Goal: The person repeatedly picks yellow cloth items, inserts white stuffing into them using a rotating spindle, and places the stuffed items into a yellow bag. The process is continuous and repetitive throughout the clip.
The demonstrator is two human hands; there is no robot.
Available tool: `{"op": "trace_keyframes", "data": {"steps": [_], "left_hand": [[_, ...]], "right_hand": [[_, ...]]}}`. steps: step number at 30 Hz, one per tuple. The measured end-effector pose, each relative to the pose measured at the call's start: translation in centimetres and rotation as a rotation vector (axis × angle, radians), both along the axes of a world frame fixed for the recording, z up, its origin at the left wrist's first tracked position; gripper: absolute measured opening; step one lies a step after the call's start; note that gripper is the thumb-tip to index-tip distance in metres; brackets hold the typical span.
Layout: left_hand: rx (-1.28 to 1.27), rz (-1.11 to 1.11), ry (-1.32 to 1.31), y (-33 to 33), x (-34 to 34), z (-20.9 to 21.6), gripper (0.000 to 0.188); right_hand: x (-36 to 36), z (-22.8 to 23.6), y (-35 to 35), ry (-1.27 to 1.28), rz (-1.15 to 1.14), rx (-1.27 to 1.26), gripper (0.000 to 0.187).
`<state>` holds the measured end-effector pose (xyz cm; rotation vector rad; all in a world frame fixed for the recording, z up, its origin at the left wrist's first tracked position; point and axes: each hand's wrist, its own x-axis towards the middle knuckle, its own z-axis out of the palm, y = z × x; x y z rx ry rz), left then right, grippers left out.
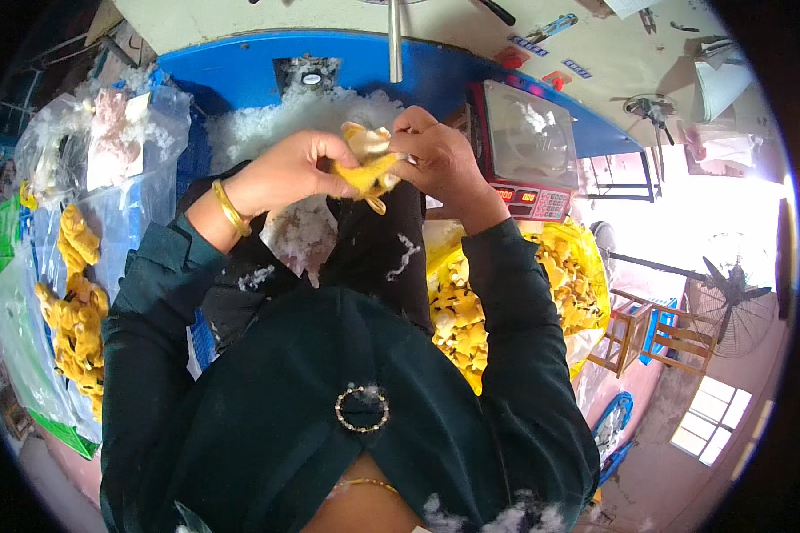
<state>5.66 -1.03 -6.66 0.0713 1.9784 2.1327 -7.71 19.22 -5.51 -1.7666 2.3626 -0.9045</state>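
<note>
In front of me, above my lap, a small yellow and cream plush toy is held between both hands. My left hand, with a gold bangle at the wrist, pinches its left side between thumb and fingers. My right hand has its fingers closed on the toy's right edge. A small loop hangs from the toy's lower end. Whether anything else is inside my right fingers is hidden. Loose white stuffing lies just beyond my hands, along the blue machine panel.
A metal tube points toward me above the stuffing. To the right stands a digital scale. Below it, a yellow bag holds many plush pieces. More yellow plush toys lie on plastic at left. A fan stands far right.
</note>
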Motion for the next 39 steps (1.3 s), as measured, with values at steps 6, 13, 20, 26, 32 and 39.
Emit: {"op": "trace_keyframes", "data": {"steps": [6, 13, 20, 26, 32, 39], "left_hand": [[-0.638, 0.234, 0.511, -0.4, -5.5, 4.3, 0.018], [-1.139, 0.44, 0.731, 0.6, -6.5, 4.6, 0.021], [-1.229, 0.543, 0.827, -1.7, -10.9, 3.8, 0.011], [-1.16, 0.526, 0.357, -0.8, -9.3, 7.9, 0.025], [-0.325, 0.201, 0.248, -1.3, -10.2, 2.7, 0.023], [-0.808, 0.302, 0.395, -3.4, -15.5, 5.6, 0.026]], "right_hand": [[-3.3, 2.9, -0.2, 0.212, -0.307, -0.157, 0.015], [-2.1, 3.3, -1.1, 0.386, -0.394, -0.157, 0.013], [1.0, 3.3, -4.4, 0.475, -0.511, -0.14, 0.02], [0.4, 2.8, -5.0, 0.372, -0.588, -0.169, 0.027], [-2.9, -1.7, -1.3, -0.025, -0.351, 0.026, 0.04], [-1.7, 5.7, -5.2, -0.31, -0.405, -0.052, 0.041]]}}
